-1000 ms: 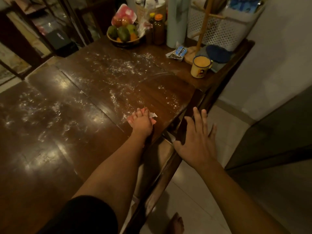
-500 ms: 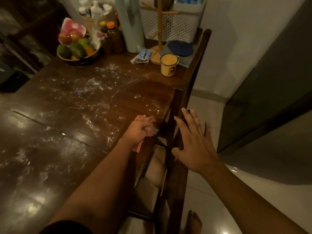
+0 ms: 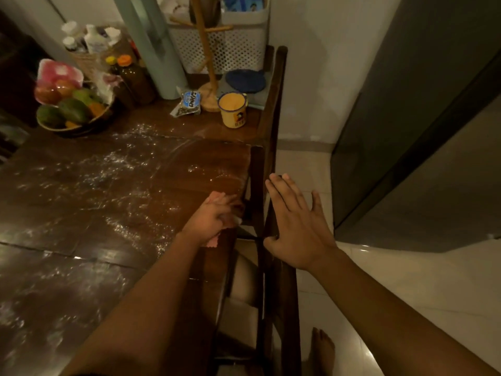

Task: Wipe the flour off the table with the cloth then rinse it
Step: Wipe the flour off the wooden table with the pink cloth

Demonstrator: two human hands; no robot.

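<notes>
The left grip (image 3: 214, 217) is curled around one pink cloth (image 3: 213, 242), bunched under the palm and pressed to the tabletop (image 3: 222, 158) at its right edge; that spot suits sweeping flour toward the rim, I judge, since the wood just ahead of the knuckles looks cleaner than the rest. A corner of the cloth pokes out below the wrist. The right grip (image 3: 296, 223) is spread, all five fingers straight and holding nothing, its thumb against the top rail of a wooden chair (image 3: 259, 169) tucked beside the tabletop, probably to steady the body during the reach. White flour (image 3: 127, 164) lies in streaks and patches across the middle and left of the tabletop, so most of the wiping looks undone, and rinsing waits. At the far end, kept away from the mess, stand one fruit bowl (image 3: 73, 112), two brown bottles (image 3: 132, 80) with yellow and orange caps, one snack packet (image 3: 188, 103), one yellow mug (image 3: 234, 109), one wooden mug tree (image 3: 208, 63) and one white perforated basket (image 3: 225, 43). One bare foot (image 3: 322, 351) shows on the tiled floor.
</notes>
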